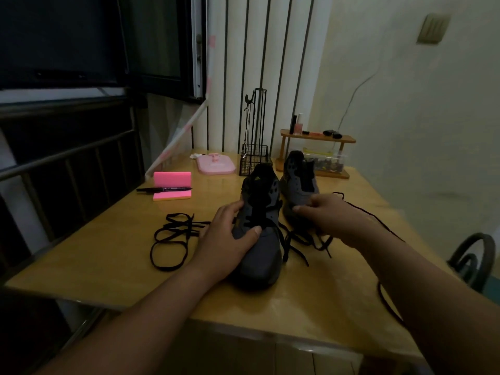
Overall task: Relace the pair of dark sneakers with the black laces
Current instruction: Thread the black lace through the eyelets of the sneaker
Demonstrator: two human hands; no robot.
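While the left hand [230, 239] grips the near dark grey fabric sneaker [259, 255] at its left flank, thumb laid over the toe box, the right hand [327, 215] sits apart by the toe of the far dark sneaker [300, 182], fingers curled; cannot tell whether it pinches anything. Both shoes stand upright on the yellow wooden table [108, 255]. Flat black lace ends [295, 244] trail between them. A second black lace [170, 239] lies looped left of the near shoe. A thin black cord [378, 221] crosses the right forearm. Further back: pink sticky-note pad [172, 182], black marker pen [163, 189].
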